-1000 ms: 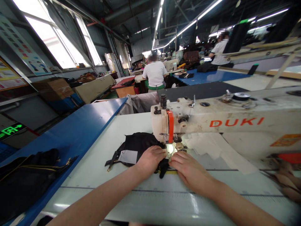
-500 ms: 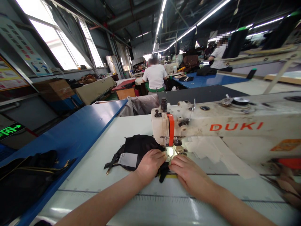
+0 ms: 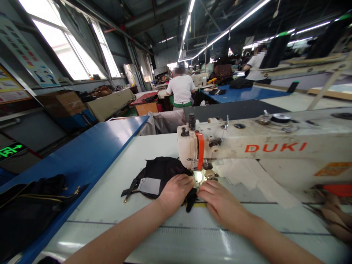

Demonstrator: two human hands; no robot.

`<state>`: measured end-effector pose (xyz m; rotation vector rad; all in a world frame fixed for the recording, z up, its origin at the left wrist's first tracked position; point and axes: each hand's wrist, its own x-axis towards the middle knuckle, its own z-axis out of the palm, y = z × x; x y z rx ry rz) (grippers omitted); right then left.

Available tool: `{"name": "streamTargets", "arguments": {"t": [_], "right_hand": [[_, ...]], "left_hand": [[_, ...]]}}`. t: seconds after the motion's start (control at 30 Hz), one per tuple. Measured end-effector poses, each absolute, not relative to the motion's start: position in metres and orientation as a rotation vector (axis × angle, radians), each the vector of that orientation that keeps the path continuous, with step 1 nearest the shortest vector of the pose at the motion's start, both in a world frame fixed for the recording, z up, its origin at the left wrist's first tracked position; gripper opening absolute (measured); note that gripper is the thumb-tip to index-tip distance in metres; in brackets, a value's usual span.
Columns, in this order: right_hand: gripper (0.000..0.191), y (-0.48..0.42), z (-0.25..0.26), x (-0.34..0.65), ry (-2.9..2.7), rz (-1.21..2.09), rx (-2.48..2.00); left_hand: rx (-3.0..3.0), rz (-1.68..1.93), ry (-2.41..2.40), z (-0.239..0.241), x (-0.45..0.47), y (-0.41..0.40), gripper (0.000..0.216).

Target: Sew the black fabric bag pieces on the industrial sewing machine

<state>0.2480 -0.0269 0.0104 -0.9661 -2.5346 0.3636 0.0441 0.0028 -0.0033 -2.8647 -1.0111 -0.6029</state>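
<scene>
A black fabric bag (image 3: 165,169) lies bunched on the pale sewing table, its right edge under the head of a sewing machine (image 3: 189,146). On the bag's left part is a grey label (image 3: 149,186), and a strap with a gold clasp sticks out past it. My left hand (image 3: 177,190) is closed on the bag's edge just left of the lit needle area. Close to the right of the needle, my right hand (image 3: 216,196) has its fingers pressed together on the black fabric. The fingertips of both hands are partly hidden, and so is the needle.
White paper-like sheets (image 3: 255,176) lie under the machine arm. To the left, black bags with gold zips (image 3: 33,201) rest on a blue table (image 3: 90,157). A printed ruler (image 3: 176,230) runs along the near table. Farther back, a person in white (image 3: 180,89) sits at another station.
Almost nothing differs. The view has shifted very slightly, while both hands and the black bag keep their places at the machine.
</scene>
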Motion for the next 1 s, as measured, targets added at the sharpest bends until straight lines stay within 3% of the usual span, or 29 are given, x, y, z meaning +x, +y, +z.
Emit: {"name": "streamTargets", "arguments": {"t": [0.47, 1.0], "right_hand": [[0.024, -0.012, 0.007, 0.236, -2.537, 0.022, -1.226], [0.024, -0.011, 0.009, 0.235, -2.556, -0.009, -1.256]], "left_hand": [[-2.910, -0.536, -1.130, 0.000, 0.042, -0.003, 0.030], [-2.904, -0.534, -1.115, -0.007, 0.039, 0.002, 0.034]]}}
